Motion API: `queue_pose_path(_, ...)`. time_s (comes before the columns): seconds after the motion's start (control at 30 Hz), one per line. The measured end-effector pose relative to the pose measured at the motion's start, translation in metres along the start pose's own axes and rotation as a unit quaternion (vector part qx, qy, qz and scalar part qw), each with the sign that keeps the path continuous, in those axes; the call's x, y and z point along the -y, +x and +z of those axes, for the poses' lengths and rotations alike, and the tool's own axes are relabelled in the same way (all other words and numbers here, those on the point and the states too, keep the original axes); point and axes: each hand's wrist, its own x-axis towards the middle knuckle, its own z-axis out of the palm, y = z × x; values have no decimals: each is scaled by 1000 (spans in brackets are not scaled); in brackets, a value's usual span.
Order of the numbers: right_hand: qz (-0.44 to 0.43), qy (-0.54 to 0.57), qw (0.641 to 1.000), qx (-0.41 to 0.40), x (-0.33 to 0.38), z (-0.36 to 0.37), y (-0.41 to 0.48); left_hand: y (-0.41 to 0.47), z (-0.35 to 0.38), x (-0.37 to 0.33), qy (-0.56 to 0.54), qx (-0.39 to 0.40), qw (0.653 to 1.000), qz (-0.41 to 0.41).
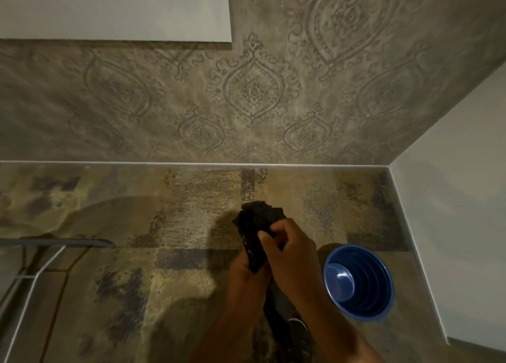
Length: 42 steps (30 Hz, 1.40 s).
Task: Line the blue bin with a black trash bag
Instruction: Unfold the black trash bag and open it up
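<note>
Both hands (271,256) grip crumpled black bag (256,225); round ribbed blue bin (358,282) beside.

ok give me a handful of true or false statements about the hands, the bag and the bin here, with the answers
1. Both hands, left hand and right hand, grip the bunched black plastic trash bag. True.
2. The round blue plastic bin already has the bag lining it. False: its inside is bare blue and the bag is in the hands.
3. The bin stands on the patterned floor to the right of the hands. True.
4. The bin lies tipped on its side. False: it stands upright with its opening facing up.
5. The bag is fully spread open. False: it is still folded and crumpled.
</note>
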Motion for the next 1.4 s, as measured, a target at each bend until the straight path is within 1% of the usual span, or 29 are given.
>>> queue_pose_path(0.07, -9, 3, 1000, -8, 0, -2, -3, -5, 0, -3, -29, -8, 999, -23)
queue_pose_path(0.17, -8, 26, 999, -18, -1, -5, -8, -10, 3, -6, -135, -25, 988, -75)
queue_pose_path(0.23, -2, 43, 999, -7, -4, -6, -14, -12, 4, -7, -179, -36, 979, -91)
queue_pose_path(0.33, 8, 80, 997, 17, -11, -14, -25, -11, 8, -5, -148, -95, 980, -96)
queue_pose_path(0.43, 36, 132, 990, -14, -23, -29, -37, -11, 11, -9, -157, -126, 973, -115)
queue_pose_path(0.53, 114, 169, 977, -62, -47, -41, -44, -6, 9, -9, -180, -151, 965, -113)
queue_pose_path(0.63, 224, 188, 955, -52, -81, -50, -49, -5, 10, -10, -209, -156, 961, -91)
queue_pose_path(0.7, 281, 157, 946, -41, -100, -53, -55, -7, 13, -13, -214, -170, 958, -93)
queue_pose_path(0.73, 295, 135, 944, -55, -107, -54, -58, -9, 15, -15, -217, -169, 957, -96)
queue_pose_path(0.77, 296, 126, 943, -87, -111, -57, -61, -12, 18, -16, -220, -159, 958, -92)
queue_pose_path(0.83, 274, 124, 942, -149, -107, -67, -63, -20, 25, -19, -229, -113, 964, -78)
queue_pose_path(0.87, 236, 129, 950, -160, -103, -73, -62, -25, 29, -20, -236, -81, 965, -76)
queue_pose_path(0.9, 188, 137, 961, -147, -98, -79, -59, -30, 32, -22, -238, -53, 967, -77)
queue_pose_path(0.93, 136, 153, 973, -111, -91, -85, -54, -34, 36, -25, -237, -35, 967, -83)
queue_pose_path(0.97, 87, 176, 979, -57, -83, -87, -46, -38, 38, -27, -234, -25, 968, -90)
queue_pose_path(1.0, 54, 205, 977, -2, -77, -91, -38, -41, 40, -29, -225, -13, 969, -97)
queue_pose_path(1.07, 48, 256, 961, 93, -65, -101, -20, -45, 44, -32, -205, 16, 972, -113)
queue_pose_path(1.13, 37, 254, 956, 141, -63, -111, -2, -48, 44, -35, -196, 37, 973, -120)
queue_pose_path(1.2, 7, 239, 959, 149, -65, -118, 7, -48, 44, -36, -192, 45, 974, -114)
queue_pose_path(1.27, -16, 239, 963, 125, -65, -121, 10, -45, 46, -38, -169, 34, 981, -92)
queue_pose_path(1.3, -25, 236, 966, 104, -64, -121, 9, -43, 48, -38, -136, 13, 988, -74)
queue_pose_path(1.33, -34, 226, 970, 82, -65, -121, 7, -42, 50, -38, -91, -21, 994, -56)
queue_pose_path(1.37, -43, 202, 977, 55, -66, -120, 4, -42, 52, -37, -40, -70, 996, -42)
queue_pose_path(1.4, -56, 165, 984, 25, -67, -118, 1, -42, 53, -36, 5, -131, 991, -32)
